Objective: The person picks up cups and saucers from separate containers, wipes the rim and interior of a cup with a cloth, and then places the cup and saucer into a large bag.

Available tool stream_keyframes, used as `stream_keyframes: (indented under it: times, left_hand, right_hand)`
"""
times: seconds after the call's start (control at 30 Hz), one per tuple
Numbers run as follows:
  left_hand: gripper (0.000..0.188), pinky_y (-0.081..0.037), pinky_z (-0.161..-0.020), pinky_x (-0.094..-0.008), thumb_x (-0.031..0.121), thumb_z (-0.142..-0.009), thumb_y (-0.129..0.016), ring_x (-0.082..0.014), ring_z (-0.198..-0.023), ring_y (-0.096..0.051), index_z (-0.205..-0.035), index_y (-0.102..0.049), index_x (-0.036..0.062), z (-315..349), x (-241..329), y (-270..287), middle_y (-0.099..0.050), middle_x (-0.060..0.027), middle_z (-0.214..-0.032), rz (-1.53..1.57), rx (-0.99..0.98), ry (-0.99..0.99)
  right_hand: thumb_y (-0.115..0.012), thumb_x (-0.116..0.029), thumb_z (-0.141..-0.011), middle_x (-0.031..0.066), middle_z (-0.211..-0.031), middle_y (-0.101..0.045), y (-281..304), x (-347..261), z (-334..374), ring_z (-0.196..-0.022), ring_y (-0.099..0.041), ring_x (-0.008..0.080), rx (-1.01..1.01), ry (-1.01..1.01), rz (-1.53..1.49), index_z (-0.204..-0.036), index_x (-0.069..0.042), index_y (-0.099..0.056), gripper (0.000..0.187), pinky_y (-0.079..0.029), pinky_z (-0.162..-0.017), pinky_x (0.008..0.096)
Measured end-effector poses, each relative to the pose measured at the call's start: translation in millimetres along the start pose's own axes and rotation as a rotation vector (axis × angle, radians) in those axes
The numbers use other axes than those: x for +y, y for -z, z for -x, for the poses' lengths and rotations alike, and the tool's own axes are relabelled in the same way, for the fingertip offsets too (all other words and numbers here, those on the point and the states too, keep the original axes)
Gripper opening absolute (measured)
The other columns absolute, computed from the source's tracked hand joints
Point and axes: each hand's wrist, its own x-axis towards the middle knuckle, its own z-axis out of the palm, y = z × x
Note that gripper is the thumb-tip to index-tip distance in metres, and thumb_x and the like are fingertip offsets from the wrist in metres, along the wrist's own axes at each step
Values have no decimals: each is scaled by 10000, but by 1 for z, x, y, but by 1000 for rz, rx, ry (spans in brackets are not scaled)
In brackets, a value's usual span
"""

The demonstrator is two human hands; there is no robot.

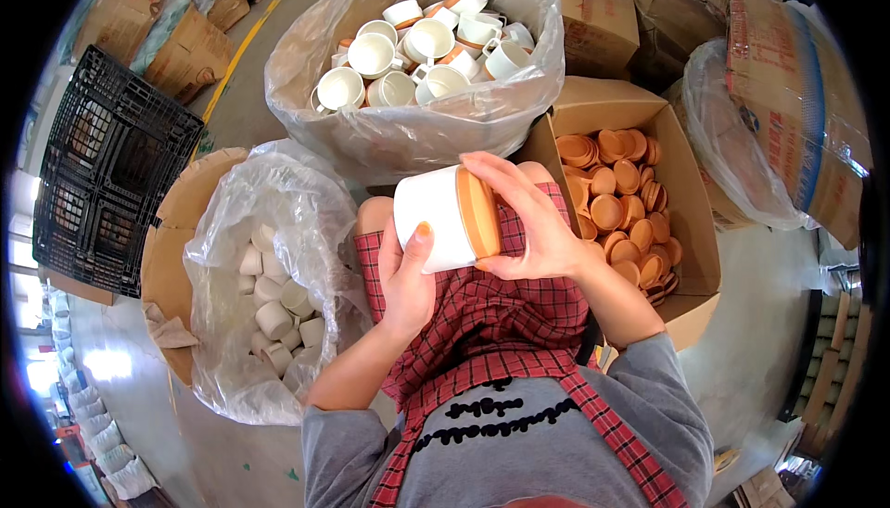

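Above my lap, my left hand (408,287) is wrapped round the white body of a cup (428,222) that lies on its side. Its right end carries an orange-brown round base (481,212). My right hand (547,241) grips that base, with fingers over the top and the thumb below. Any handle on the cup is hidden. At my left, a plastic-lined carton (199,197) holds several plain white cups (274,319). To the right, an open cardboard box (697,262) contains loose orange-brown round pieces (626,179).
Ahead, a large plastic-lined container (408,142) is heaped with white mugs (429,40), some showing orange-brown bases. A black plastic crate (111,170) stands at the far left. Big cardboard cartons (788,109) are stacked at the right and back. A yellow line (243,47) crosses the floor.
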Motion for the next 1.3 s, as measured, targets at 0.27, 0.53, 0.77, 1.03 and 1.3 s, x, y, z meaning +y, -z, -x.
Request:
stream_keyframes:
  times: [0.27, 0.53, 0.77, 1.03, 1.3]
  left_hand:
    - [338, -370, -991, -357, 184, -954, -459, -200, -1135, -488, -1241, -418, 11, -6, 1, -4, -505, -99, -1194, 43, 35, 112]
    - [381, -421, -892, -287, 239, -945, -525, -132, -1037, -536, -1212, -457, -24, -2, -15, 22, -566, -94, -1135, -451, -114, -67]
    - [402, -394, -959, -330, 199, -940, -504, -183, -1098, -517, -1261, -422, -30, -16, -10, 24, -531, -98, -1188, -41, 10, 126]
    - [380, -428, -830, -254, 252, -935, -556, -115, -959, -532, -1170, -482, -38, -1, -13, 43, -576, -76, -1095, -711, -234, -155]
    - [335, -447, -855, -279, 208, -936, -532, -113, -963, -550, -1189, -505, -11, -20, -25, 47, -588, -59, -1086, -180, 24, 156]
  right_hand:
    - [-766, -126, -593, 214, -1387, -310, -5, 6, 11, -1265, -381, 368, -5, 56, 2, -1390, -58, -315, 919, -342, -1038, 424]
    - [-818, -208, -634, 187, -1460, -234, 1, 20, 15, -1329, -326, 314, -85, -218, -426, -1458, -63, -164, 1062, -367, -1024, 410]
    - [-794, -103, -627, 207, -1451, -239, -8, 20, 5, -1324, -293, 395, -201, 194, 277, -1404, -107, -324, 908, -357, -1041, 435]
    - [-774, -336, -728, 230, -1458, -239, -14, 29, 10, -1336, -303, 316, -34, -521, -803, -1447, -32, -144, 1004, -348, -1042, 411]
    - [-872, -190, -540, 229, -1440, -264, -16, 28, 0, -1311, -312, 415, -158, 23, 217, -1416, -54, -254, 1081, -313, -1070, 432]
